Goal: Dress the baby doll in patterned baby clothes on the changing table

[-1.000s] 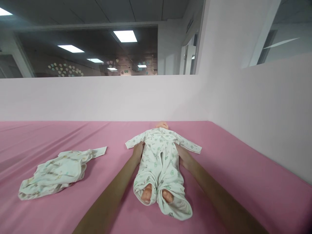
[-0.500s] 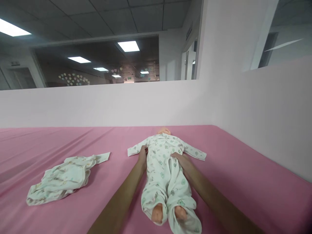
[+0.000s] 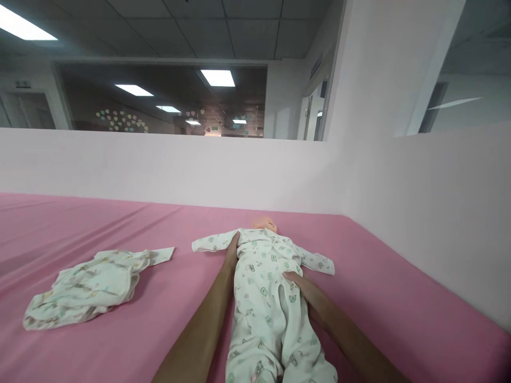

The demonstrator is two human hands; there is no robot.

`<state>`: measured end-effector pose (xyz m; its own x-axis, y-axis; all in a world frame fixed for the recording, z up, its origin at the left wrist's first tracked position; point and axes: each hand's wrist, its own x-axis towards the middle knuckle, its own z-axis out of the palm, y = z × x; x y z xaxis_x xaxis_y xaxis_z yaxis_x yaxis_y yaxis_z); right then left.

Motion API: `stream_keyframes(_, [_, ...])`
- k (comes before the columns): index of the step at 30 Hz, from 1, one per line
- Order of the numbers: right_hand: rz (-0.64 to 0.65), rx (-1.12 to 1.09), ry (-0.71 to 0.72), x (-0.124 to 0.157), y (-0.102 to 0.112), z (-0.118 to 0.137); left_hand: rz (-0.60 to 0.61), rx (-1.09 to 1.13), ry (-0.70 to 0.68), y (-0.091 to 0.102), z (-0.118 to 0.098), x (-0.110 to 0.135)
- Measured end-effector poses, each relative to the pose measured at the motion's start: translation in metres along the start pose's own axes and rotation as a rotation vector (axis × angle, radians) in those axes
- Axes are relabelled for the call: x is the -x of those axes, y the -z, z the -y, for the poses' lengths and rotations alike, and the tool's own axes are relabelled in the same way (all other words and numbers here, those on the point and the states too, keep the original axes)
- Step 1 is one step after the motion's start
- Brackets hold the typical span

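Note:
A baby doll [image 3: 266,223] lies on its back on a pink sheet, its head at the far end. It wears a white long-sleeved outfit [image 3: 263,298] printed with small green and grey figures, the sleeves spread to both sides. My left hand [image 3: 232,249] grips the doll's side just under the left-hand sleeve; its fingers are mostly hidden. At the hip on the other side, my right hand [image 3: 301,283] is closed with the thumb over the trouser cloth and the fingers tucked beneath. The frame's lower edge cuts off the doll's feet.
Another small white printed baby garment [image 3: 93,287] lies crumpled on the pink sheet [image 3: 167,324] to the left. Beyond the sheet rises a white wall [image 3: 199,170] with windows above; a second wall [image 3: 431,213] closes off the right side.
My left hand has slid up the doll's side to the underarm. The sleeve there lies farther left. My right hand stays at the hip, and the view has shifted so the feet are out of frame.

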<state>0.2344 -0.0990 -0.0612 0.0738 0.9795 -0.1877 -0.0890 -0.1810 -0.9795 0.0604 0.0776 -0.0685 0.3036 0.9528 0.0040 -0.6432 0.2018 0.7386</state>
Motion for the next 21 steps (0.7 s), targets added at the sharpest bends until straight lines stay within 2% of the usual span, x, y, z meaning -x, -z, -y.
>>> stream_keyframes(1, [-0.048, 0.076, -0.005, 0.000, 0.001, 0.000, 0.004, 0.029, 0.001, 0.001, 0.000, 0.000])
stream_keyframes(3, [-0.233, 0.274, 0.046, -0.001, 0.000, 0.003, 0.006, 0.078, 0.014, 0.002, 0.001, 0.000])
stream_keyframes(5, [-0.414, 0.512, 0.202, -0.005, -0.007, 0.011, 0.004, 0.108, 0.038, 0.004, 0.001, 0.002])
stream_keyframes(6, [-0.452, 0.638, 0.303, -0.008, -0.013, 0.016, 0.004, 0.121, 0.051, 0.005, 0.001, 0.002])
stream_keyframes(8, [-0.397, 0.886, 0.487, -0.015, -0.028, 0.031, 0.006, 0.145, 0.071, 0.006, 0.002, 0.002])
stream_keyframes(10, [-0.293, 1.089, 0.578, -0.024, -0.044, 0.047, 0.009, 0.168, 0.080, 0.007, 0.002, 0.000])
stream_keyframes(14, [-0.162, 1.260, 0.540, -0.054, -0.066, 0.076, 0.072, 0.201, 0.099, 0.006, 0.000, 0.000])
stream_keyframes(19, [-0.250, 1.232, 0.463, -0.092, -0.075, 0.092, 0.255, 0.122, 0.043, 0.011, -0.004, 0.013])
stream_keyframes(21, [-0.267, 1.222, 0.441, -0.095, -0.078, 0.091, 0.259, 0.058, 0.049, 0.013, -0.005, 0.018])
